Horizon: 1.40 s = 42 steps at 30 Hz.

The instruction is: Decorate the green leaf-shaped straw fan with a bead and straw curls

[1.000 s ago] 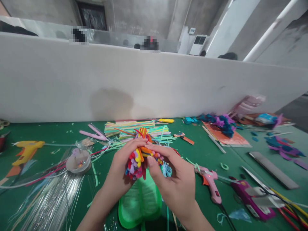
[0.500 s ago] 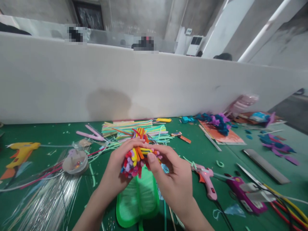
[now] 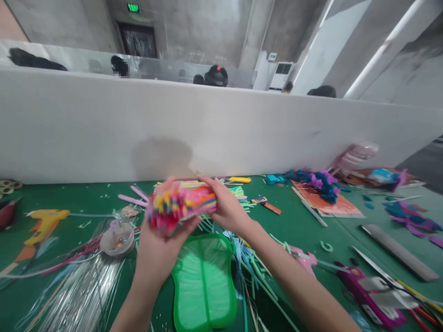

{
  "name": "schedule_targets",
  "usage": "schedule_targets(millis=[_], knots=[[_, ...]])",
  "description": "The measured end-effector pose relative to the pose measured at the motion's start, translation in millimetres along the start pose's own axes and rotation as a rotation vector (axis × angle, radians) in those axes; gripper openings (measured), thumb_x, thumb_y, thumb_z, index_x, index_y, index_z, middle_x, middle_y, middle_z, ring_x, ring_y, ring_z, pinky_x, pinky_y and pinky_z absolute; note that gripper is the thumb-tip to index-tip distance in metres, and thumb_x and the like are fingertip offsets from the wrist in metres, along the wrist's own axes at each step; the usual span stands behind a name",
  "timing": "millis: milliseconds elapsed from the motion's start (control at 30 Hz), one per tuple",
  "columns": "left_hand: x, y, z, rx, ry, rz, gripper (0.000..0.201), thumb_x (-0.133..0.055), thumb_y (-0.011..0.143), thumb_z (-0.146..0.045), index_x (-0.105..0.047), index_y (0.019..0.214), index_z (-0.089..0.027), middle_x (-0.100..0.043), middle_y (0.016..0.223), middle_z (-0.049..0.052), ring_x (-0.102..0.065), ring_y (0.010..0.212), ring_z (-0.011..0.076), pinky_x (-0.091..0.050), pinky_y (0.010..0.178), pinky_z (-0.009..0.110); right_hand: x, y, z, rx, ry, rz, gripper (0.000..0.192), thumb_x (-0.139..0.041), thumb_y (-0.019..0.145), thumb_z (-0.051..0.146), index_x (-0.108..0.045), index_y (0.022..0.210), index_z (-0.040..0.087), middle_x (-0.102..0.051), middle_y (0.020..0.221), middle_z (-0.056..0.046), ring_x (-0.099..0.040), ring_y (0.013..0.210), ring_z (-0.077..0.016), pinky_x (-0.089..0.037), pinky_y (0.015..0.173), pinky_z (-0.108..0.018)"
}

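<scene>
A thick bundle of multicoloured pipe cleaners lies sideways between my hands, its cut ends facing left and blurred by motion. My left hand is wrapped around the cut-end side from below, thumb under the bundle. My right hand grips the orange and blue lengths at the other end. Below the hands is a green leaf-shaped tray. Behind them, more pastel pipe cleaners lie on the table, partly covered by the bundle.
A yellow glue gun and a small cup of beads are on the left, beside clear plastic strips. To the right lie a pink glue gun, scissors and a grey bar. A white partition stands behind.
The bundle has swung from upright, cut ends toward me, to lying sideways with its ends left. My right hand has moved to its far end, and the view has tilted up slightly.
</scene>
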State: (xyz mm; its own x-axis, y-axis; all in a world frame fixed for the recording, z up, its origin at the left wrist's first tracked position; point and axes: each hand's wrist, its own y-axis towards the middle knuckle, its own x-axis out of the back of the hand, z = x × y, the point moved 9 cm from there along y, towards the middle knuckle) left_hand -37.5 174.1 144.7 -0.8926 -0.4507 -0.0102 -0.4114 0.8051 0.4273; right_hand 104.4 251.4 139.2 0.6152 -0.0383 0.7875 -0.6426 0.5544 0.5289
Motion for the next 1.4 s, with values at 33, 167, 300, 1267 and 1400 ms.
schedule_targets(millis=[33,167,300,1267,1400], knots=[[10.6,2,-1,0.017,-0.022,-0.063,0.073,-0.074,0.076,-0.029,-0.040,0.140,-0.034,-0.052,0.142,0.008,-0.054,0.127,0.0273,-0.051,0.101,0.048,-3,14,-15,-0.041,-0.087,0.017,0.070,-0.054,0.088,0.021,-0.020,0.149,0.021,-0.050,0.142,-0.011,-0.048,0.128,-0.0246,-0.036,0.111,-0.042],[62.9,7,-6,0.062,-0.109,-0.331,0.060,-0.075,0.076,-0.026,-0.051,0.131,-0.027,-0.057,0.134,0.009,-0.057,0.124,0.0240,-0.052,0.100,0.038,-18,60,-74,-0.215,-0.386,0.112,0.054,-0.047,0.092,0.018,-0.035,0.144,0.018,-0.056,0.130,-0.015,-0.053,0.117,-0.0285,-0.042,0.098,-0.039],[83.9,8,-21,-0.013,-0.114,-0.385,0.048,-0.073,0.077,-0.025,-0.058,0.123,-0.025,-0.065,0.123,0.007,-0.062,0.114,0.0211,-0.058,0.082,0.025,-46,84,-105,-0.219,-0.442,0.174,0.050,-0.049,0.088,0.010,-0.046,0.138,0.018,-0.057,0.126,-0.017,-0.050,0.116,-0.0319,-0.040,0.097,-0.045],[46.8,17,4,0.100,0.279,-0.002,0.027,-0.062,0.086,-0.038,-0.068,0.106,-0.021,-0.071,0.105,0.005,-0.066,0.095,0.0191,-0.054,0.080,0.030,31,55,-72,-0.214,-0.255,0.048,0.035,-0.027,0.103,0.023,-0.055,0.121,0.011,-0.067,0.108,-0.011,-0.061,0.096,-0.0179,-0.043,0.083,-0.028],[25.2,-1,45,0.180,0.538,0.351,0.028,-0.059,0.083,-0.046,-0.070,0.096,-0.024,-0.073,0.095,0.004,-0.067,0.087,0.0226,-0.051,0.073,0.031,56,18,-44,-0.170,0.047,-0.009,0.027,-0.042,0.100,0.030,-0.063,0.101,0.013,-0.068,0.088,-0.004,-0.058,0.076,-0.0131,-0.042,0.069,-0.023]])
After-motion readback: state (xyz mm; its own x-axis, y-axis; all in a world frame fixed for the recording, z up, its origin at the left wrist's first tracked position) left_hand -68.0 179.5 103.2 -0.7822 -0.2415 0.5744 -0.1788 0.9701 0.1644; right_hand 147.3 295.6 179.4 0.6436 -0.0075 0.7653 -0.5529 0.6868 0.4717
